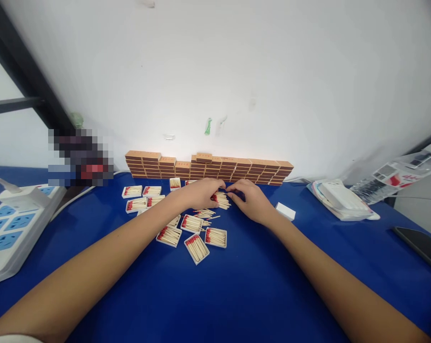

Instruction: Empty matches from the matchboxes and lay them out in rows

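Observation:
My left hand and my right hand meet over a small bundle of red-tipped matches on the blue table, fingers curled and pinched on it from both sides. Loose matches lie just below. Several open white trays filled with matches lie in front of and left of the hands. An empty white tray lies right of my right hand. A row of stacked brown matchbox sleeves stands against the wall behind.
A white power strip with blue sockets sits at the left edge. Plastic packets and a crumpled clear bottle lie at the right, with a dark phone near the right edge.

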`<state>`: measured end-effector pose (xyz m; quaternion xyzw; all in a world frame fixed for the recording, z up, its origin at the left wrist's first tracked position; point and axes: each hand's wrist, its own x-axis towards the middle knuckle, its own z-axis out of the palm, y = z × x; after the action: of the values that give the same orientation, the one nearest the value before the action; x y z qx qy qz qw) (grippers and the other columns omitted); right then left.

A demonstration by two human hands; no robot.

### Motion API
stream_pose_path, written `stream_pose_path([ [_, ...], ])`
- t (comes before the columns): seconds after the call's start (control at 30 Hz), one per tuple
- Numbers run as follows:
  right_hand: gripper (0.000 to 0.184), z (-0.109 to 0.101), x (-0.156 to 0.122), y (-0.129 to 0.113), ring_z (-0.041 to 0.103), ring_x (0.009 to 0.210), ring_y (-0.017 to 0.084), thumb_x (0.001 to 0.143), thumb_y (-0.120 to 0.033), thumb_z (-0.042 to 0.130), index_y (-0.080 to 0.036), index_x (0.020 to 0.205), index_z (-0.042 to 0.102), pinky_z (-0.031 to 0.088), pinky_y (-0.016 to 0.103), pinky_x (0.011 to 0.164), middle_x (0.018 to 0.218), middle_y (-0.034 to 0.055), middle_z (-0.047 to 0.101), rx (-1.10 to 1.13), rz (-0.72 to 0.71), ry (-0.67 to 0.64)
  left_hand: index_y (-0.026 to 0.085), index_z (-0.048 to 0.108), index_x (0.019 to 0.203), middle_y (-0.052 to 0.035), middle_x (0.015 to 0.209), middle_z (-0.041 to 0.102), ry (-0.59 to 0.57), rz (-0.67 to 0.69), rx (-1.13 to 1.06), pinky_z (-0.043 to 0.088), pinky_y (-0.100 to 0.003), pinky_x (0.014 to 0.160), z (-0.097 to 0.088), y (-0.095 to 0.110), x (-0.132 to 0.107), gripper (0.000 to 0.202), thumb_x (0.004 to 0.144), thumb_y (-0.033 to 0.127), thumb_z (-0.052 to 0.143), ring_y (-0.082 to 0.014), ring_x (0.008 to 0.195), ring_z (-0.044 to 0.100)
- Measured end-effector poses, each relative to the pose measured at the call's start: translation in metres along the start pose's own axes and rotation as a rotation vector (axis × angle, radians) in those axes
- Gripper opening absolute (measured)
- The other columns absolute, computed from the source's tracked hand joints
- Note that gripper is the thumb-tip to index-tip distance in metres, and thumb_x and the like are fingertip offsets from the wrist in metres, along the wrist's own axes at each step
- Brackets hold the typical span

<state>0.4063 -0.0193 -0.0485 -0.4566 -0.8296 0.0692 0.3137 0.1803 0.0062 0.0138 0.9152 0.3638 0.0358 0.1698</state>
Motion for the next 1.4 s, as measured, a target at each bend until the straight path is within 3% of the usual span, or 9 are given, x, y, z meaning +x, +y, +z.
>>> stream_pose_path([
  [0.27, 0.007, 0.003, 0.011, 0.017, 0.062, 0.081, 0.022, 0.097, -0.020, 0.069, -0.020, 0.091, 0.071, 0.048, 0.034, 0.074, 0.089, 0.0053, 0.067, -0.099, 0.100, -0.093, 0.017, 0.062, 0.131, -0.0111, 0.121, 0.073, -0.011, -0.005, 0.027, 0.050, -0.034, 0.083, -0.002, 0.002, 0.000, 0.043, 0.091, 0.029, 0.071, -0.0277, 0.105, 0.069],
  [0.43, 0.012, 0.001, 0.009, 0.018, 0.063, 0.090, 0.025, 0.101, -0.018, 0.062, -0.021, 0.089, 0.064, 0.050, 0.037, 0.082, 0.093, 0.0077, 0.067, -0.167, 0.070, -0.129, 0.017, 0.064, 0.132, -0.0122, 0.125, 0.073, -0.010, -0.006, 0.048, 0.049, -0.034, 0.086, 0.000, 0.001, 0.002, 0.044, 0.090, 0.028, 0.071, -0.0279, 0.108, 0.068],
  [0.6, 0.016, -0.017, 0.003, 0.018, 0.062, 0.097, 0.030, 0.104, -0.018, 0.055, -0.022, 0.090, 0.061, 0.050, 0.044, 0.088, 0.098, 0.0121, 0.065, -0.239, 0.037, -0.121, 0.017, 0.071, 0.114, -0.0117, 0.115, 0.074, -0.026, -0.002, 0.057, 0.048, -0.035, 0.078, 0.001, 0.000, 0.003, 0.027, 0.089, 0.028, 0.071, -0.0272, 0.099, 0.068],
  [0.77, 0.016, -0.027, -0.001, 0.008, 0.062, 0.096, 0.029, 0.106, -0.020, 0.051, -0.022, 0.094, 0.060, 0.051, 0.044, 0.086, 0.100, 0.0114, 0.065, -0.235, 0.003, -0.130, 0.019, 0.071, 0.112, -0.0107, 0.115, 0.074, -0.022, 0.008, 0.051, 0.046, -0.033, 0.075, 0.001, 0.000, 0.003, 0.025, 0.089, 0.028, 0.071, -0.0261, 0.098, 0.068],
  [1.0, 0.014, -0.004, 0.002, -0.018, 0.060, 0.095, 0.028, 0.106, -0.020, 0.053, -0.024, 0.095, 0.059, 0.050, 0.041, 0.082, 0.100, 0.0101, 0.063, -0.251, -0.032, -0.156, 0.019, 0.067, 0.096, -0.0103, 0.105, 0.072, -0.016, 0.031, 0.070, 0.045, -0.035, 0.074, 0.001, -0.002, 0.004, 0.012, 0.087, 0.026, 0.071, -0.0268, 0.094, 0.066],
  [1.17, 0.017, -0.007, 0.001, -0.021, 0.062, 0.092, 0.026, 0.109, -0.022, 0.050, -0.023, 0.095, 0.059, 0.049, 0.039, 0.080, 0.098, 0.0086, 0.063, -0.193, -0.011, -0.123, 0.019, 0.068, 0.100, -0.0103, 0.107, 0.072, -0.020, 0.038, 0.059, 0.046, -0.034, 0.074, 0.002, -0.004, 0.005, 0.015, 0.088, 0.027, 0.070, -0.0265, 0.094, 0.066],
  [1.3, 0.003, -0.016, -0.004, -0.020, 0.063, 0.091, 0.024, 0.102, -0.026, 0.063, -0.023, 0.101, 0.063, 0.051, 0.038, 0.080, 0.099, 0.0066, 0.064, -0.072, 0.021, -0.115, 0.019, 0.069, 0.102, -0.0102, 0.108, 0.073, -0.019, 0.039, 0.049, 0.046, -0.034, 0.075, 0.002, -0.005, 0.004, 0.018, 0.089, 0.031, 0.070, -0.0265, 0.095, 0.066],
  [1.4, 0.013, -0.016, -0.008, -0.022, 0.063, 0.090, 0.023, 0.097, -0.029, 0.071, -0.024, 0.107, 0.063, 0.050, 0.037, 0.078, 0.101, 0.0056, 0.064, -0.038, 0.008, -0.170, 0.018, 0.069, 0.104, -0.0107, 0.110, 0.073, -0.019, 0.038, 0.046, 0.046, -0.034, 0.073, 0.001, -0.004, 0.004, 0.021, 0.089, 0.032, 0.071, -0.0266, 0.096, 0.067],
])
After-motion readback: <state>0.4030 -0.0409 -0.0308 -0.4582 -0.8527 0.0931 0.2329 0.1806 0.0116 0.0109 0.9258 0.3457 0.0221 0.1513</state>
